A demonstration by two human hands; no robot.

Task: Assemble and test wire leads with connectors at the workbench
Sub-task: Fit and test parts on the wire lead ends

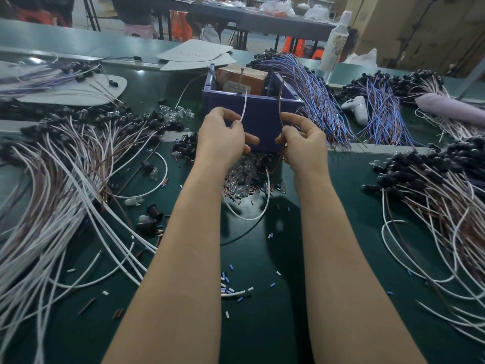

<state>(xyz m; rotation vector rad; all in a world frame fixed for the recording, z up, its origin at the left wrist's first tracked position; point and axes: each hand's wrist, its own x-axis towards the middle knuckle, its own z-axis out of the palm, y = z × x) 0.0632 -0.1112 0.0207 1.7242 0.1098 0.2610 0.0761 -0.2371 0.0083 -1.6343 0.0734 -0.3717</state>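
Note:
My left hand [223, 134] pinches a white wire [244, 107] whose free end rises to a metal post on the blue box [258, 111]. In my right hand [303, 141] I pinch a brown wire [280, 101], its end reaching up to the box's rim. Both hands hover side by side just in front of the box. Below them lies a heap of clear LED bulbs [242, 177] with small copper sleeves scattered around it. What sits between my palms is hidden by the fingers.
Large bundles of white-and-brown leads with black connectors lie at left [65, 179] and right [441, 190]. Blue-violet leads [315, 95] pile behind the box beside a white controller [358, 107] and a bottle [336, 40]. Loose white wires and cut insulation bits litter the green mat [262, 324].

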